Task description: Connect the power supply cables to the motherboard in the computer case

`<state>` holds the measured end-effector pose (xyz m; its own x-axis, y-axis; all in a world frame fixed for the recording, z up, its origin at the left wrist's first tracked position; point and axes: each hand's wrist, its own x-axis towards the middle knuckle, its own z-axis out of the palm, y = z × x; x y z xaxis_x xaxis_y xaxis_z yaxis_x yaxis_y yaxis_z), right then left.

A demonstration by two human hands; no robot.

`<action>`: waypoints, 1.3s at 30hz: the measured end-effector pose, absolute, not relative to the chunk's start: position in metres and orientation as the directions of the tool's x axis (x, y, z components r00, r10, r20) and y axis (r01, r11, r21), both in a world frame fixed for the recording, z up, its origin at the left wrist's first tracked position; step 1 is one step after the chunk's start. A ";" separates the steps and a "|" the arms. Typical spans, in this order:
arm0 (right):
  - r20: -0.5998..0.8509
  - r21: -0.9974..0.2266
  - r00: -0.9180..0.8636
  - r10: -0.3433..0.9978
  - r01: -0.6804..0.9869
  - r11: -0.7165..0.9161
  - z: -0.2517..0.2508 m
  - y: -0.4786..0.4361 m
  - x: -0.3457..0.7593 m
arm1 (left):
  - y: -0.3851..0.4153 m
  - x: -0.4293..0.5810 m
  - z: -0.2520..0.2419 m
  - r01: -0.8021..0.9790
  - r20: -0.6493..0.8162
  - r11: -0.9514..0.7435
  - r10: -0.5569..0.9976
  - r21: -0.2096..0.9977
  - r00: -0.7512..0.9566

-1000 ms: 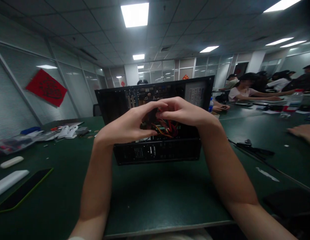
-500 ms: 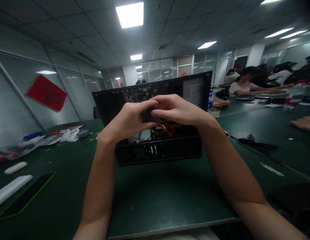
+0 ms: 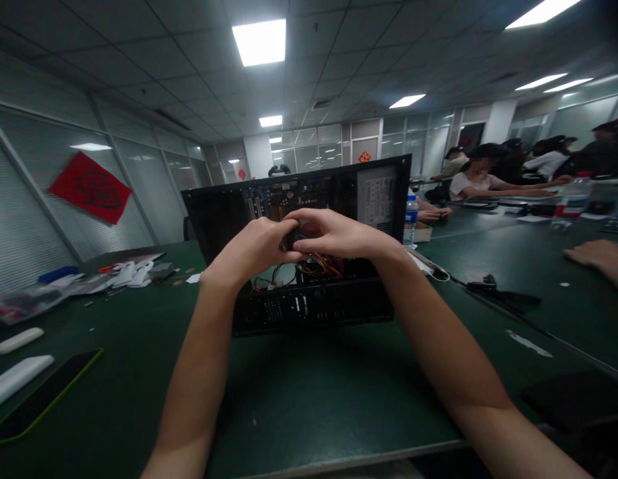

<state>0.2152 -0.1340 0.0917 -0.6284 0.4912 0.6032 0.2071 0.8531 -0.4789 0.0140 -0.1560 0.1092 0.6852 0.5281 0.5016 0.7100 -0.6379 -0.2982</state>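
An open black computer case [image 3: 313, 303] stands on the green table in front of me, its inside facing me. My left hand [image 3: 251, 249] and my right hand [image 3: 333, 233] meet in front of the opening, fingers curled and pinched close together. Between the fingertips is a small dark part [image 3: 290, 238], too hidden to name. Below my right hand hangs a bundle of red, yellow and black cables [image 3: 321, 267]. Behind the hands sits the motherboard [image 3: 289, 193], partly covered. A labelled power supply [image 3: 376, 196] fills the upper right of the case.
Left on the table [image 3: 328, 406] lie a dark phone-like slab with a green edge [image 3: 46, 396], a white bar [image 3: 19, 379] and assorted small parts [image 3: 139, 271]. At right are a water bottle [image 3: 411, 216], a black cable [image 3: 503, 293] and another person's hand [image 3: 595, 256]. People sit farther back.
Both hands have shifted slightly left and down in the view and come closer together over the dark part. The view itself has moved a little; the case stays upright.
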 end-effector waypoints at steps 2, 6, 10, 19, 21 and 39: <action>0.599 -0.496 -0.613 0.515 0.221 0.840 0.090 -0.129 0.214 | -0.150 0.015 0.107 0.719 0.489 -0.614 0.541 -0.327 0.684; 0.595 -0.551 -0.559 0.577 0.238 0.800 0.084 -0.114 0.211 | -0.134 0.015 0.101 0.702 0.500 -0.627 0.512 -0.338 0.698; 0.634 -0.625 -0.436 0.639 0.199 0.755 0.076 -0.094 0.206 | -0.116 0.012 0.094 0.701 0.607 -0.635 0.429 -0.323 0.669; 0.736 -0.531 -0.363 0.571 0.212 0.820 0.078 -0.084 0.213 | -0.098 0.006 0.086 0.720 0.818 -0.660 0.283 -0.213 0.501; 0.750 -0.388 -0.418 0.513 0.351 0.852 0.078 -0.090 0.217 | -0.091 0.006 0.082 0.714 0.834 -0.674 0.271 -0.191 0.480; 0.225 0.066 -0.387 0.894 0.922 0.382 0.014 -0.063 0.226 | -0.029 0.024 0.015 0.715 0.453 -0.699 0.631 -0.020 0.630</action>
<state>0.2256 -0.0626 0.0140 -0.3871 0.8943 0.2247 0.9217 0.3824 0.0658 0.0244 -0.0292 0.0154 0.6296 0.6313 0.4528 0.7149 -0.6989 -0.0197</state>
